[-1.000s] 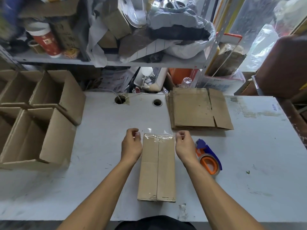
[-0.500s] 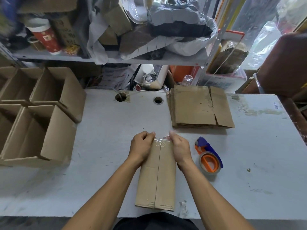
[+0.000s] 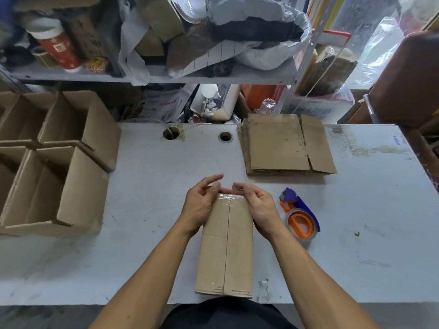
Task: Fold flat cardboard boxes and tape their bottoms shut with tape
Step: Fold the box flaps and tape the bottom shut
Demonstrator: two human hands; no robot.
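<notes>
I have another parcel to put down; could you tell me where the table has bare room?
Bare table lies right of the tape dispenser and between the open boxes and the hands. It is crowded around the taped box and the flat stack.

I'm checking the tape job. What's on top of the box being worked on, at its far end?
Clear tape lies wrinkled across the far end of the box, over its centre seam. The left hand and right hand flank that end, covering its corners, so the tape's ends cannot be seen.
</notes>
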